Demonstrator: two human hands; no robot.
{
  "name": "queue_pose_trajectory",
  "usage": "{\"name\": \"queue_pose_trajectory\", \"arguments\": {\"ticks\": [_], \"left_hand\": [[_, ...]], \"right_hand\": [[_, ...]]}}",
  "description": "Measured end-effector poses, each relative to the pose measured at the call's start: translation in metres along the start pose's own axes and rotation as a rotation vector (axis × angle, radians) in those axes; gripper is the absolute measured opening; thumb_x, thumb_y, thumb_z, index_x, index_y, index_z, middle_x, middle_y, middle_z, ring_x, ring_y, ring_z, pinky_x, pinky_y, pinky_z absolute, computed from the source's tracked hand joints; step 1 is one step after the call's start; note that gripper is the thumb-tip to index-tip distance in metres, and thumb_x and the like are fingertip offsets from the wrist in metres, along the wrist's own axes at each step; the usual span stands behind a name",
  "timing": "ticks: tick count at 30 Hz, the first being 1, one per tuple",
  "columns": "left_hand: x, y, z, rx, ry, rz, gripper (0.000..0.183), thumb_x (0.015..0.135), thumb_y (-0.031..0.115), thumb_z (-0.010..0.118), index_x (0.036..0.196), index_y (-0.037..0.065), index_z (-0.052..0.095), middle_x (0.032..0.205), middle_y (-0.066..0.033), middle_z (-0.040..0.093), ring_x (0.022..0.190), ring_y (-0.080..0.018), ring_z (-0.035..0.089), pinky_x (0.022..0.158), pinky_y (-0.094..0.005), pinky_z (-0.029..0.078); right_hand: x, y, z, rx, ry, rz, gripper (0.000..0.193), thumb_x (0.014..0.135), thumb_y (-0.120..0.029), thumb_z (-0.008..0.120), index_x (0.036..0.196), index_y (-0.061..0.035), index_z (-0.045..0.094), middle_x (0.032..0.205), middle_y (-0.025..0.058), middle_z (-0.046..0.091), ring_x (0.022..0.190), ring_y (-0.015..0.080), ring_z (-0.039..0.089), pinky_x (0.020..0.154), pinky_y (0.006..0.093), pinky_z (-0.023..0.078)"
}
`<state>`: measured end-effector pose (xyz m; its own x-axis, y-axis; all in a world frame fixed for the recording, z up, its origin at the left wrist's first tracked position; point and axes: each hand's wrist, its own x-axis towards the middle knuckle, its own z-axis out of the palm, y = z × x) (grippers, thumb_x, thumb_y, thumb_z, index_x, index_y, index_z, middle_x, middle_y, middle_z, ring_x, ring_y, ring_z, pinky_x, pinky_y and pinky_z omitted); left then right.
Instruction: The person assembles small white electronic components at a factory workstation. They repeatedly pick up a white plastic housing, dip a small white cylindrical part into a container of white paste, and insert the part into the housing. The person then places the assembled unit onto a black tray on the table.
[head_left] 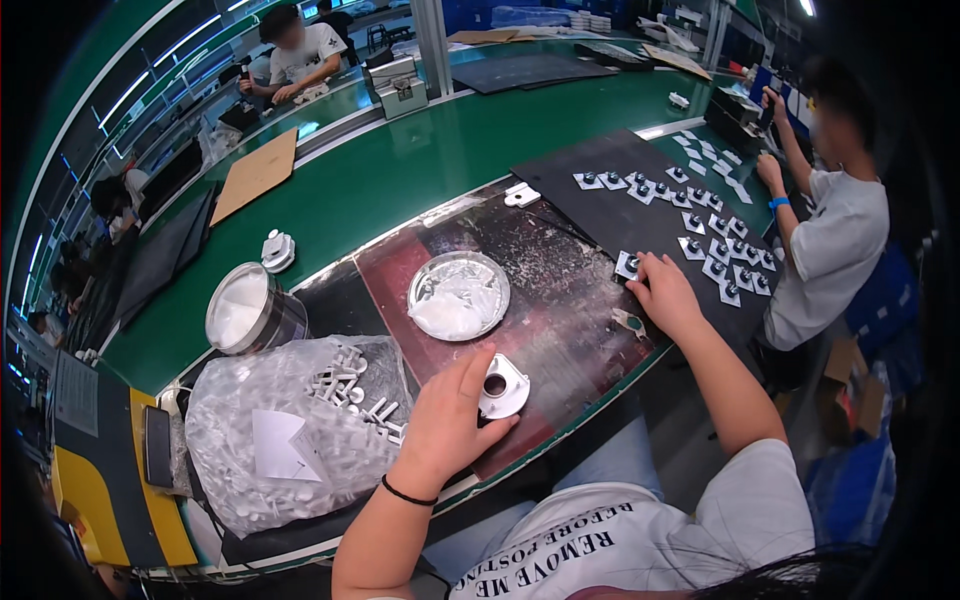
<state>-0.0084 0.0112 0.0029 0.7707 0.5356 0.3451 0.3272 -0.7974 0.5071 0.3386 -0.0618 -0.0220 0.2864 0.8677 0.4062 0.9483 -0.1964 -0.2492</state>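
Note:
My left hand (448,418) grips a white plastic housing (514,393) with a round dark hole, low over the front of the worktable. At the right, my right hand (670,297) has its fingertips closed on a small white square piece with a dark round part (625,263), at the near-left edge of a black mat (600,215). More such square pieces (718,245) lie spread over that mat. Between my hands and farther back sits a round metal lid (503,300) holding a white, grease-like paste (450,312).
Left of the lid stand an open tin (290,325) of white material and a clear bag (230,420) of white plastic parts. A white part (278,250) rests on the green conveyor (400,170). A co-worker (835,215) works at the right; another (300,55) is across.

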Motion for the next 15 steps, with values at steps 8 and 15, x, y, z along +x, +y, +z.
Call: {"name": "queue_pose_trajectory", "arguments": {"ticks": [8, 15], "left_hand": [[0.001, 0.001, -0.001, -0.009, 0.007, 0.0, 0.077, 0.067, 0.024, 0.077, 0.132, 0.003, 0.041, 0.117, -0.0182, 0.055, 0.104, -0.0356, 0.055, 0.088, -0.0428, 0.045], [0.0, 0.004, -0.001, -0.066, 0.031, -0.047, 0.094, 0.064, 0.024, 0.079, 0.14, 0.002, 0.028, 0.114, -0.0208, 0.055, 0.102, -0.038, 0.055, 0.088, -0.0434, 0.045]], "right_hand": [[-0.005, -0.008, -0.013, -0.055, 0.086, 0.003, 0.018, 0.081, -0.014, 0.066, 0.086, -0.0045, 0.051, 0.077, 0.0144, 0.061, 0.075, 0.0331, 0.06, 0.088, 0.0426, 0.048], [-0.011, -0.023, -0.021, 0.184, 0.325, 0.05, 0.017, 0.084, -0.002, 0.059, 0.1, -0.0044, 0.054, 0.075, 0.0112, 0.059, 0.071, 0.0241, 0.061, 0.068, 0.0334, 0.049]]}}
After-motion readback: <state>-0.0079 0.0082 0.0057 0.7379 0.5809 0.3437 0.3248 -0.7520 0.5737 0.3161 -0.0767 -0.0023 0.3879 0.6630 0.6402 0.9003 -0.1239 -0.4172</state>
